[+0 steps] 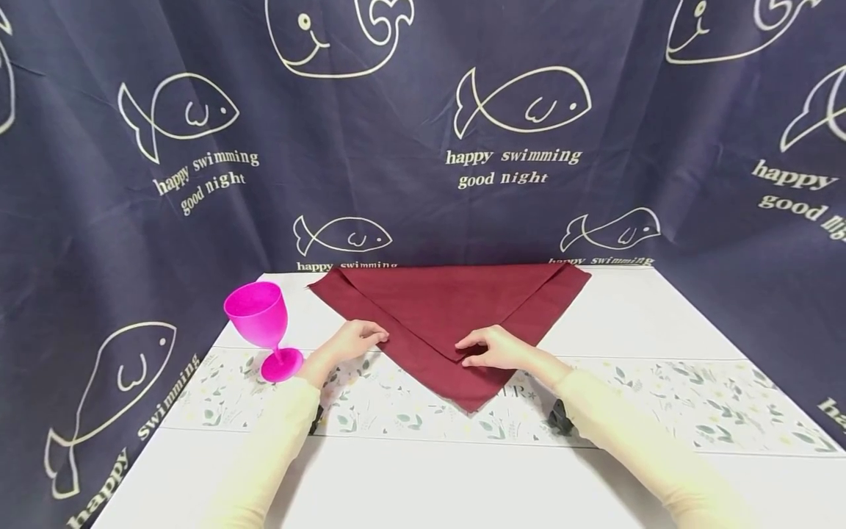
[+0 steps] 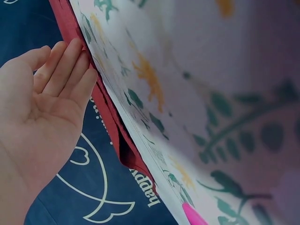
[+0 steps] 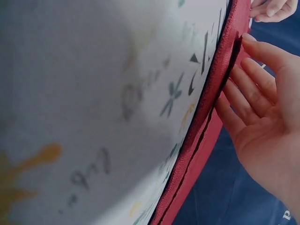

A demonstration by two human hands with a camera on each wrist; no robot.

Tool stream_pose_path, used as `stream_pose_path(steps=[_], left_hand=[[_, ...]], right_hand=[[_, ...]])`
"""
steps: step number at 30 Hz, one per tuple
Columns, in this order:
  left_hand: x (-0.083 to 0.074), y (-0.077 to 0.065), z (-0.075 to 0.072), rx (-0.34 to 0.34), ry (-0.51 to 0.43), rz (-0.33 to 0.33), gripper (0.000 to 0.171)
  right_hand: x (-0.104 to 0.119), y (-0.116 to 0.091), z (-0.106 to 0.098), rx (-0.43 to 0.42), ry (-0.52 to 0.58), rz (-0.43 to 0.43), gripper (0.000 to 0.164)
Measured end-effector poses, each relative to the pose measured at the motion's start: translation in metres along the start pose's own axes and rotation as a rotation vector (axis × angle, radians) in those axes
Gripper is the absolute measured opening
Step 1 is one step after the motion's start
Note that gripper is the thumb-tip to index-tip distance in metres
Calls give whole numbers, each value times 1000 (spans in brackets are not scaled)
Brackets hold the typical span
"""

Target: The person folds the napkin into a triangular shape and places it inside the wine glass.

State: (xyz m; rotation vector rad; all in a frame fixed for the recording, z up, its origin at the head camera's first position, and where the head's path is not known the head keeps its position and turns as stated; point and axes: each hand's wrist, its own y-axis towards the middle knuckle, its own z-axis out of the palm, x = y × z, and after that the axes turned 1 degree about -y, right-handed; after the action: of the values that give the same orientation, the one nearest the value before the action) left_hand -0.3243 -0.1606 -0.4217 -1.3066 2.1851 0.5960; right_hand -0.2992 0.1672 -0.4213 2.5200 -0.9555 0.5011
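Observation:
A dark red cloth napkin (image 1: pixel 456 301) lies folded into a triangle, its point toward me and a smaller flap layered on top. My left hand (image 1: pixel 360 339) rests at the napkin's left slanted edge; in the left wrist view its fingers (image 2: pixel 70 70) are loosely bent, with nothing visible in the palm. At the tip of the upper flap is my right hand (image 1: pixel 492 347), thumb and fingers apart. The right wrist view shows the right thumb (image 3: pixel 248 38) at the flap's edge and the other fingers relaxed against the red cloth.
A bright pink goblet (image 1: pixel 261 316) stands left of the napkin, close to my left forearm. The white table (image 1: pixel 436 477) has a leaf-patterned band (image 1: pixel 667 397) across it. Behind hangs a dark blue curtain (image 1: pixel 410 154) with fish drawings.

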Motion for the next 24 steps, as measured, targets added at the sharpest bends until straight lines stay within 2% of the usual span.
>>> stream_pose_path(steps=[6, 12, 24], left_hand=[[-2, 1, 0, -2, 23, -19, 17], [-4, 2, 0, -17, 43, -16, 17], [-4, 2, 0, -26, 42, -53, 18]], right_hand=[[-1, -1, -1, -3, -24, -17, 28], [2, -1, -2, -21, 33, -39, 22], [5, 0, 1, -15, 18, -56, 30]])
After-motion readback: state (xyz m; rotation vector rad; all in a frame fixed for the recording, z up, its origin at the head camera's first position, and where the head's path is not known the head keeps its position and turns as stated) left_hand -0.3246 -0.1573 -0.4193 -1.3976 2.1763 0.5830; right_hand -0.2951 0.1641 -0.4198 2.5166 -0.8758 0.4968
